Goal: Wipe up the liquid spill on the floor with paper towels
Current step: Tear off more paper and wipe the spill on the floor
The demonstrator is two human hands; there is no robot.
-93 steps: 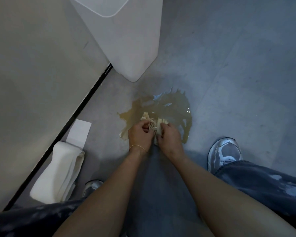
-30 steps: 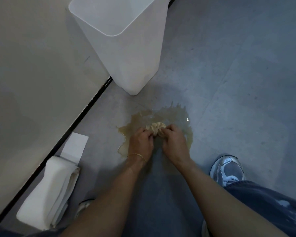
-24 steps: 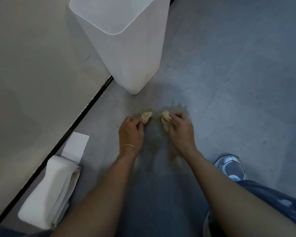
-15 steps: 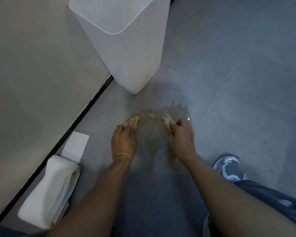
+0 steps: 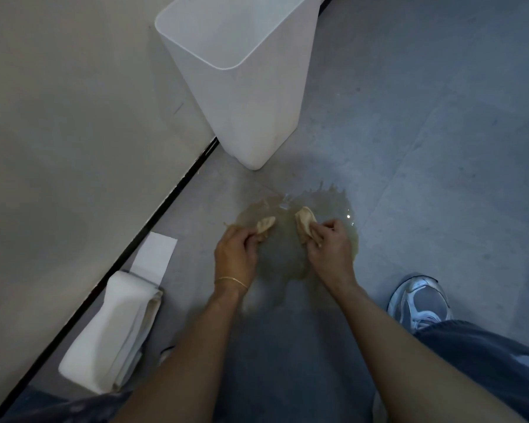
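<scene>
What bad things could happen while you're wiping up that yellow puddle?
1. Both paper wads, in the left hand and the right hand, look soaked, so they may only smear the puddle wider. Clean paper towels lie by the wall.
2. The puddle reaches toward the shoe; stepping in it could cause a slip or leave tracks.
3. Liquid could creep under the white bin standing just beyond the puddle.
</scene>
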